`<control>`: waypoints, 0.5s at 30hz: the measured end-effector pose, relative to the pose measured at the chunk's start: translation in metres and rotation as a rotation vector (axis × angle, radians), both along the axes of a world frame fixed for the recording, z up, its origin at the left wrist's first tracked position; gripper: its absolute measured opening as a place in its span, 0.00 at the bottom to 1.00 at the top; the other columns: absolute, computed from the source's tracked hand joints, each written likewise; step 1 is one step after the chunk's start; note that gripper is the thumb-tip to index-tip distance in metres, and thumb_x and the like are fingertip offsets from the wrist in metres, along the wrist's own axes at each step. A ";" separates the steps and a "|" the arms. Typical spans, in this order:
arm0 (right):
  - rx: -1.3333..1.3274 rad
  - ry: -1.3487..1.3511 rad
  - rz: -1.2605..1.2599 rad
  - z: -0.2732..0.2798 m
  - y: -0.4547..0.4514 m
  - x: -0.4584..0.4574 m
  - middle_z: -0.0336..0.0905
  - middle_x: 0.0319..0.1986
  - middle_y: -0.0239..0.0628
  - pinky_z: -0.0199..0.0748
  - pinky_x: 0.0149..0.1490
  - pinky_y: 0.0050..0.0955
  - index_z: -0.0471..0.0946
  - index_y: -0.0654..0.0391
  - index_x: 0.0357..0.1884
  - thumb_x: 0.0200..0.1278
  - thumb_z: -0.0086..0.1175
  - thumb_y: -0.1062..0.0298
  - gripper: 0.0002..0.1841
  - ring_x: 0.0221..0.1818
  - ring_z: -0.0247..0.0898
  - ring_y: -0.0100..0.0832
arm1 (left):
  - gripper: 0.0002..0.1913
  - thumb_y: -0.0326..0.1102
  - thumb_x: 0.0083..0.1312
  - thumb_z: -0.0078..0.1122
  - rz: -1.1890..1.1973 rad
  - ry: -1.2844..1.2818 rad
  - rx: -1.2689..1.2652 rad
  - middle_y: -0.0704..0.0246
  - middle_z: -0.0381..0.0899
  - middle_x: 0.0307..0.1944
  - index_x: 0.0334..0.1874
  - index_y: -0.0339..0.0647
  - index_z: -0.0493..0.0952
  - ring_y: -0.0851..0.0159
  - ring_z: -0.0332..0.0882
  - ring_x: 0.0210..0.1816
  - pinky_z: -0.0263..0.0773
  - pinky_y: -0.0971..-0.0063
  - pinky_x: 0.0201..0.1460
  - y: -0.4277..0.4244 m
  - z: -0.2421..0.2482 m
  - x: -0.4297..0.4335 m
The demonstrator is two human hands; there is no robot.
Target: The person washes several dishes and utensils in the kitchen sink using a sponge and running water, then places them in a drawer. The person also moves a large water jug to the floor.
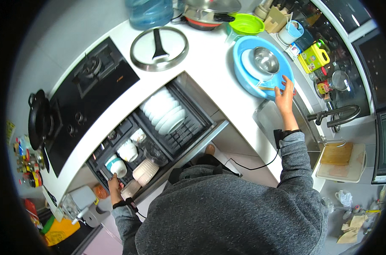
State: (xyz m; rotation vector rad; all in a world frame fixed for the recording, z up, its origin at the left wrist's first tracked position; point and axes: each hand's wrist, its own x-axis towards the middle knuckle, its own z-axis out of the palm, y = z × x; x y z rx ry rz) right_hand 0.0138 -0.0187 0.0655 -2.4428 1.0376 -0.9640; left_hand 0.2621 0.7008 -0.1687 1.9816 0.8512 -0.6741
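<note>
In the pulled-out dish drawer [212, 125], my left hand [114, 186] is at the near left corner. Its fingers reach the lower edge of a white and teal bowl [117, 167]; whether they grip it is unclear. Beside that bowl are a patterned white bowl [128, 151], a ribbed pinkish bowl stack [146, 172] and a pale container [131, 189]. My right hand [285, 97] hovers with fingers apart over the near right rim of a light blue basin [244, 81]. The basin holds a white bowl [248, 62], a steel bowl [265, 60] and chopsticks [266, 88].
White plates [164, 113] stand in the drawer's rack. A glass pan lid [170, 44] lies on the counter beside the black gas hob [94, 95], which has a wok [38, 119] at its far left. Right of the counter are the steel sink [269, 122] and its faucet [336, 114].
</note>
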 end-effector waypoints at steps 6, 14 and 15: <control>0.101 0.205 -0.008 -0.014 -0.089 -0.020 0.66 0.50 0.44 0.71 0.49 0.33 0.67 0.55 0.55 0.53 0.57 0.75 0.24 0.48 0.69 0.40 | 0.15 0.48 0.63 0.54 0.009 -0.245 -0.275 0.71 0.71 0.28 0.40 0.44 0.70 0.74 0.68 0.19 0.67 0.83 0.18 -0.102 0.089 0.012; 0.529 0.436 0.127 -0.041 -0.156 0.006 0.75 0.46 0.49 0.69 0.53 0.33 0.59 0.50 0.65 0.58 0.54 0.65 0.32 0.48 0.73 0.41 | 0.14 0.46 0.64 0.54 -0.231 -0.257 -0.431 0.73 0.70 0.29 0.43 0.43 0.74 0.75 0.67 0.21 0.67 0.84 0.22 -0.267 0.140 -0.010; 0.504 0.450 0.172 -0.048 -0.161 0.007 0.75 0.46 0.48 0.68 0.53 0.33 0.60 0.50 0.65 0.58 0.54 0.65 0.31 0.48 0.73 0.41 | 0.14 0.46 0.64 0.54 -0.262 -0.257 -0.433 0.73 0.70 0.30 0.43 0.44 0.75 0.75 0.66 0.23 0.66 0.84 0.23 -0.287 0.144 -0.015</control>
